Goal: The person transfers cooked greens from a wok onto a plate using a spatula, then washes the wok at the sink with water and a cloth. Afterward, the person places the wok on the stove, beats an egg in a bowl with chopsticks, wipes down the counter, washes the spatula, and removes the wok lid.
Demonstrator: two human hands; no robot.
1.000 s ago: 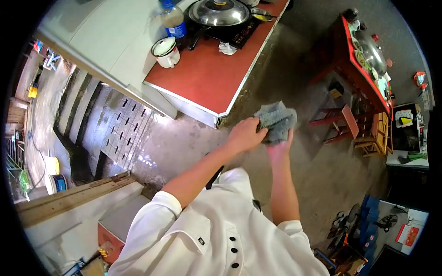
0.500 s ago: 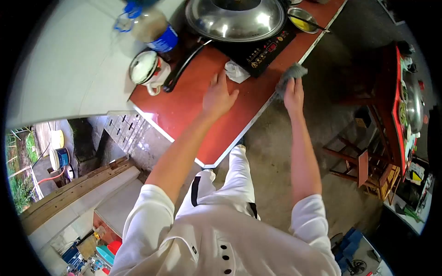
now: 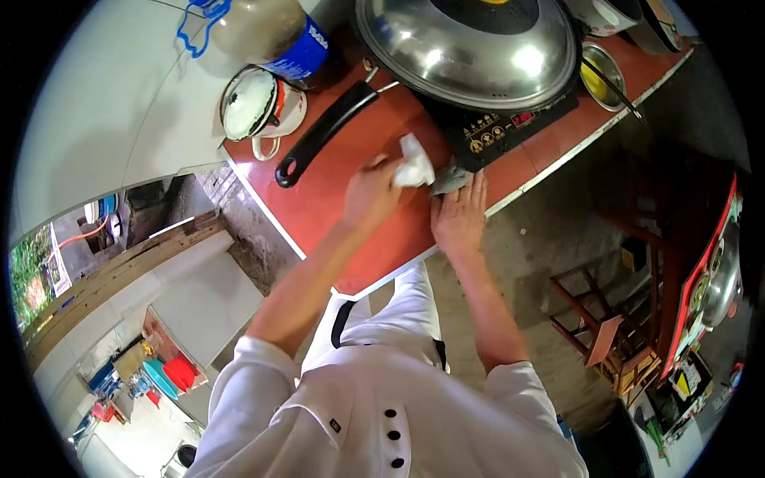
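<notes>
My left hand pinches a crumpled white tissue just above the red countertop. To its right, my right hand presses a grey cloth onto the counter, by the near corner of a black induction cooker. The cloth is partly under my fingers. On the cooker sits a pan covered by a domed metal lid. Its black handle reaches toward me, beyond my left hand.
Left of the handle stands a white enamel mug with a lid, and behind it a large plastic bottle with a blue label. A metal bowl holds something yellow at the counter's right edge. Wooden stools stand on the floor to the right.
My left hand has picked up the white tissue from beside the cooker. My right hand has brought the grey cloth from beyond the counter's edge onto the counter. The view has shifted closer to the pan.
</notes>
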